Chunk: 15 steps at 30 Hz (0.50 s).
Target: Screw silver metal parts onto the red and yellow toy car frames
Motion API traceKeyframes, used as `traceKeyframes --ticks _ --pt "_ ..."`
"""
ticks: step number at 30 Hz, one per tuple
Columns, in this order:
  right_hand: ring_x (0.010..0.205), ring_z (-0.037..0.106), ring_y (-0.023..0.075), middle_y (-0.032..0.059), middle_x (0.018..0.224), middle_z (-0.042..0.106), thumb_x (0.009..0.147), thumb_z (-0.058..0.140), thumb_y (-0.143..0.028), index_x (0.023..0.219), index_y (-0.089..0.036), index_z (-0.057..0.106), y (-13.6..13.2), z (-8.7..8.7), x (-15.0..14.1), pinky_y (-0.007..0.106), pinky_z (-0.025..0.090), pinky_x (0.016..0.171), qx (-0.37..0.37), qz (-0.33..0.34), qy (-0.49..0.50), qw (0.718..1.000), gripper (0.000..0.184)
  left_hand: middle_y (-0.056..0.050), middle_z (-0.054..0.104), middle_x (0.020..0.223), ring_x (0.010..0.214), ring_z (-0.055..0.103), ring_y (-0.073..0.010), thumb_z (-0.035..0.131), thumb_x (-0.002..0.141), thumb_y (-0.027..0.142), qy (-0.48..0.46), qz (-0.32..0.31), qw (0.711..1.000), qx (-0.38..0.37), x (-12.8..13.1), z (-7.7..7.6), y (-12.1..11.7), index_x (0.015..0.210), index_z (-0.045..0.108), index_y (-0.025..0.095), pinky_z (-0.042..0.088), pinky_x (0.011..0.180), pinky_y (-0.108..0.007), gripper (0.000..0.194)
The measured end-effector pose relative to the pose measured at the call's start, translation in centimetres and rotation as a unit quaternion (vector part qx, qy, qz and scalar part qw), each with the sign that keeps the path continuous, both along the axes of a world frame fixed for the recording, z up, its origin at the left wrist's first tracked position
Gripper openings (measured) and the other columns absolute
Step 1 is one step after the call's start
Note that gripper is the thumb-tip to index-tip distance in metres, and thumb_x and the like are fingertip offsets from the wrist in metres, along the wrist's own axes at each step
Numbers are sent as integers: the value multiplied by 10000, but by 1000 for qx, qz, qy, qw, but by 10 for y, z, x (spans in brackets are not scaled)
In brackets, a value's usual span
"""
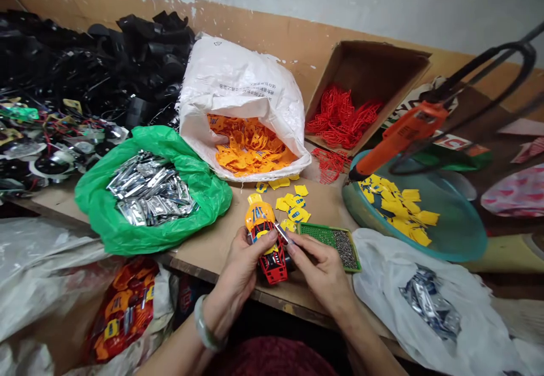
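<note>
My left hand (242, 257) is closed around a toy car (260, 216) with an orange front, a red frame at the near end and a yellow piece under the thumb. Between the thumb and fingers of my right hand (323, 268) is a small silver strip (281, 232), pressed against the car's right side. Several loose yellow pieces (297, 213) lie on the table just beyond the car. Beside my right hand sits a green tray (314, 231), its right part filled with small screws (345, 248).
A green bag (100, 189) of silver parts stands left; a white sack (246, 76) of orange shells is behind. Further right are a cardboard box (403, 62) with red frames and a teal basin (463, 234) of yellow pieces. An orange electric screwdriver (399, 138) hangs above the basin.
</note>
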State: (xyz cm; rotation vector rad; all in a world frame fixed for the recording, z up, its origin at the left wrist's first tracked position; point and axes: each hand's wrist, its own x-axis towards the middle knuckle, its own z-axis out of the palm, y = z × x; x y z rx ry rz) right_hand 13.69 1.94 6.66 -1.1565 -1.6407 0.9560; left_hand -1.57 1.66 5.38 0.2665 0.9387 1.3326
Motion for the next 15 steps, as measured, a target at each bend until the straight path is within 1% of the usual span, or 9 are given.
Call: traceKeyframes --ticks 1,3,5,7,10,12,15 --pt "931 778 265 85 1058 823 903 692 -246 1100 -250 823 2 0 0 411 649 854 -14 2 9 1000 237 -45 760 825 692 689 -165 995 532 321 -5 -1 1000 -1 0 2 1 932 692 132 577 662 -271 536" --pt "947 778 271 80 1093 818 902 690 -275 1106 -248 819 4 0 1 428 650 860 -45 1 24 999 243 -45 759 802 657 683 -160 1006 496 342 -15 -3 1000 -4 0 6 4 918 685 127 576 632 -266 573" --pt "892 779 260 77 1070 823 890 692 -302 1105 -238 817 6 -2 1 407 661 797 -70 -8 32 997 257 -46 760 796 643 686 -158 1001 513 342 -20 -6 1000 -5 -1 9 5 931 675 126 579 621 -263 572" --pt "787 765 232 75 1005 831 876 689 -316 1103 -224 816 7 -4 1 361 656 710 -94 -16 33 995 276 -44 761 798 642 694 -158 984 563 324 -23 -9 1000 -6 -2 8 5 957 664 132 584 621 -262 543" --pt "637 706 183 70 911 829 861 683 -329 1102 -210 818 8 -6 0 299 610 586 -128 -18 43 991 300 -39 762 803 643 701 -158 966 607 299 -29 -3 1000 -9 -2 4 3 988 649 140 590 622 -262 521" --pt "601 674 167 69 880 823 852 683 -332 1092 -206 823 8 -6 -1 283 582 554 -139 -22 47 989 304 -36 762 808 646 703 -156 962 617 294 -31 5 999 -11 -1 2 3 1001 645 143 590 621 -256 520" --pt "611 657 164 68 857 811 846 683 -320 1075 -208 831 8 -5 -1 282 565 564 -130 -25 41 990 294 -39 764 821 651 704 -150 957 630 310 -29 6 999 -12 0 0 2 997 647 139 588 621 -243 510"
